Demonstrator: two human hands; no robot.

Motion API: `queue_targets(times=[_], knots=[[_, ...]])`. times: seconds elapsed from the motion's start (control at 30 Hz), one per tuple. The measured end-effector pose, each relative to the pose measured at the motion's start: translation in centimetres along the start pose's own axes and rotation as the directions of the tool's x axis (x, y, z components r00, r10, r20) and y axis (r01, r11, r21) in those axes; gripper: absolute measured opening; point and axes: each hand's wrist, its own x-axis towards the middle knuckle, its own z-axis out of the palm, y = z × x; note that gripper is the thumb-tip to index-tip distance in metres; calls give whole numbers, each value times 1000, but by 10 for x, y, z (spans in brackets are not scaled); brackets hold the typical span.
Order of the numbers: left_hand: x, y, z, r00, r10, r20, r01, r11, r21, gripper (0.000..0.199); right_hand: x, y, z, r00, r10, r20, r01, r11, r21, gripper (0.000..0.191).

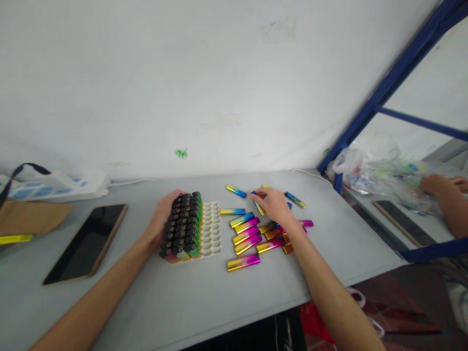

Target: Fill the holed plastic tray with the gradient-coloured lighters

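Note:
A pale tray (211,229) with round-ended slots stands on the table, its left part packed with upright black-topped, lighter-like pieces (185,222) that have coloured bodies. My left hand (164,212) is wrapped against the far left side of this block; its fingertips are hidden behind the black tops. To the right of the tray lie several shiny flat lighter-like cases (246,239) in yellow, pink and blue. Over them my right hand (273,202) pinches a blue-and-yellow case (260,208) between thumb and fingers. That hand and forearm cover part of the pile.
A dark phone (87,243) lies left of the tray. Behind it are a white power strip (62,187) and brown paper (36,217). A blue metal frame (365,117) borders the right side; beyond it are plastic bags (387,175), another phone (402,222) and another person's arm (448,200).

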Motion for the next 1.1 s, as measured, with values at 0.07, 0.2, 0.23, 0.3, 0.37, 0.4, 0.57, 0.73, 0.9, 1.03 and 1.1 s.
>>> queue_targets(times=[0.07, 0.2, 0.23, 0.3, 0.37, 0.4, 0.57, 0.73, 0.9, 1.03, 1.1], knots=[[-1, 1, 0, 1000, 20, 8, -20, 1000, -20, 32, -2, -7, 0, 999, -17, -33, 25, 964, 264, 27], [-5, 5, 1, 999, 32, 24, -31, 999, -13, 28, -8, -24, 2, 998, 1, 61, -43, 716, 697, 38], [-5, 6, 1, 999, 36, 26, -36, 999, -13, 28, -9, -29, 3, 997, -2, 77, -56, 668, 742, 39], [-6, 6, 2, 999, 46, 27, -45, 999, -20, 28, -11, -36, 6, 996, -9, 90, -65, 618, 784, 40], [-6, 7, 2, 999, 32, 22, -31, 998, -45, 30, -12, -41, 10, 993, -1, 118, -94, 604, 791, 40], [-6, 7, 2, 1000, 12, 18, -10, 998, -66, 31, -12, -42, 12, 991, 15, 132, -114, 610, 784, 40], [-6, 7, 3, 1000, -10, 5, 10, 997, -74, 33, -17, -47, 21, 993, 99, -70, -46, 839, 542, 41], [-5, 7, 3, 1000, -18, 13, 19, 998, -59, 31, -23, -52, 24, 982, 81, -172, -26, 954, 298, 47], [-4, 10, 4, 998, -68, -19, 66, 994, -84, 33, -27, -56, 24, 985, 78, -154, -36, 964, 264, 32], [-4, 9, 5, 995, -98, -14, 96, 989, -116, 37, -28, -58, 25, 988, 74, -134, -35, 961, 274, 29], [-3, 7, 4, 997, -80, -8, 79, 990, -113, 34, -28, -58, 25, 990, 64, -128, -27, 963, 267, 32]])
